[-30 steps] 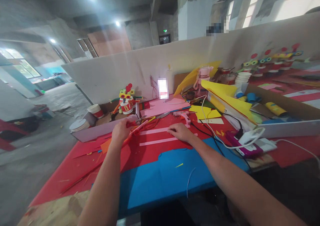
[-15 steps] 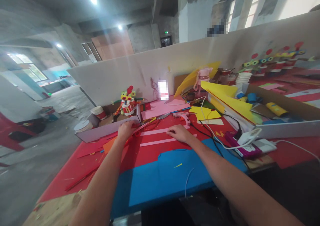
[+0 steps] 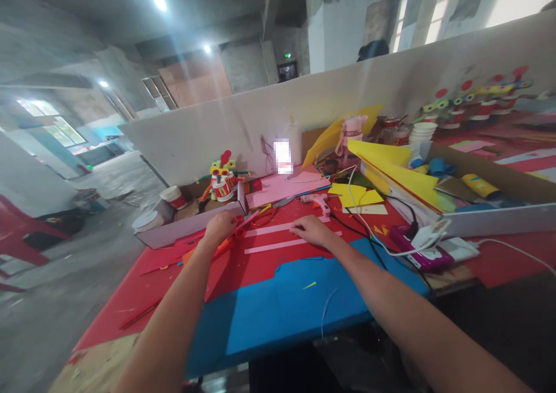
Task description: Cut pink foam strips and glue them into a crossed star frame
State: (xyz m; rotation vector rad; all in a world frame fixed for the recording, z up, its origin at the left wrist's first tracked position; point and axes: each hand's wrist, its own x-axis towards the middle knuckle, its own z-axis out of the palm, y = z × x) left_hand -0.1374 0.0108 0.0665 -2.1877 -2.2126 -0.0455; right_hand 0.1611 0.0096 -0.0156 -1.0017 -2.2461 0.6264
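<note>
Pink strips [image 3: 269,247] lie on the red tabletop [image 3: 260,274], near the left hand [image 3: 220,228] and right hand [image 3: 310,230]; fingers curled, any pinch indeterminable; stock presumably light, easily creased; grasp by the ends.

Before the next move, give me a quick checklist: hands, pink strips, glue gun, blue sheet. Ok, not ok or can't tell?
1. Left hand grip: cannot tell; fingertips are indistinct.
2. Right hand at the farther pink strip: ok, though firm contact is unclear.
3. Nearer pink strip lying flat: ok, on the red surface.
4. Glue gun out of both hands: ok, lying beyond the right hand.
5. Glue gun cold: cannot tell.
6. Blue sheet free of scraps: not ok; a yellow sliver lies on it.
</note>
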